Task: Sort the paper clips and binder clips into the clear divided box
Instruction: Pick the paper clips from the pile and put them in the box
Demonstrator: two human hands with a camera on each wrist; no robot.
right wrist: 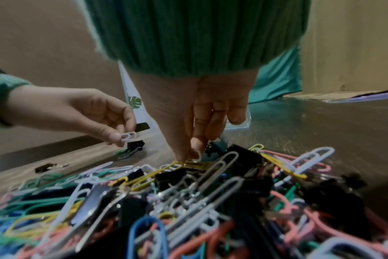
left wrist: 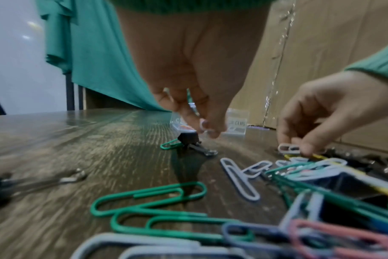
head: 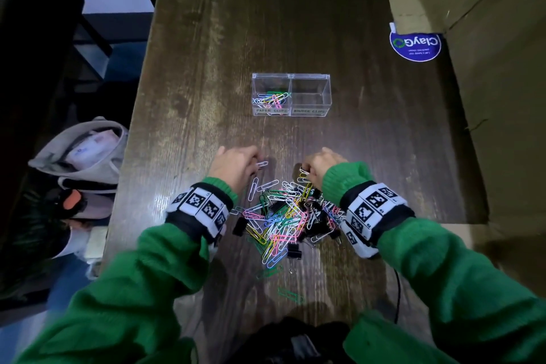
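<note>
Dark wood-grain table point(head: 295, 23), cardboard wall point(head: 487, 97) along its right edge, blue round sticker point(head: 415, 45) reading "ClayCo", seen upside down. Grey bag point(head: 85, 154) beside the table's left edge.

Left hand point(head: 236, 167): thumb and forefinger pinched on one white paper clip point(head: 262, 164), clip poking out past the fingertips, lifted off the table in the right wrist view point(right wrist: 129, 136). Other fingers curled in. Just beyond those fingertips in the left wrist view sits a lone black binder clip point(left wrist: 189, 140) with a green paper clip point(left wrist: 169, 144) touching it.

Right hand point(head: 320, 167): thumb and fingers point(right wrist: 196, 145) narrow, tips down on a yellow paper clip point(right wrist: 188, 163) at the far edge of the mixed pile point(head: 292, 216); a white clip is also at those tips in the left wrist view. Whether the yellow one is lifted, cannot tell.

Pile of coloured paper clips and black binder clips lies under and behind both hands' fingers, between the wrists.

Clear divided box point(head: 291, 94) well ahead of both sets of fingertips. Left compartment labelled "PAPER CLIPS", holds several coloured paper clips point(head: 271, 98). Right compartment labelled "BINDER CLIPS", no clips visible in it.
</note>
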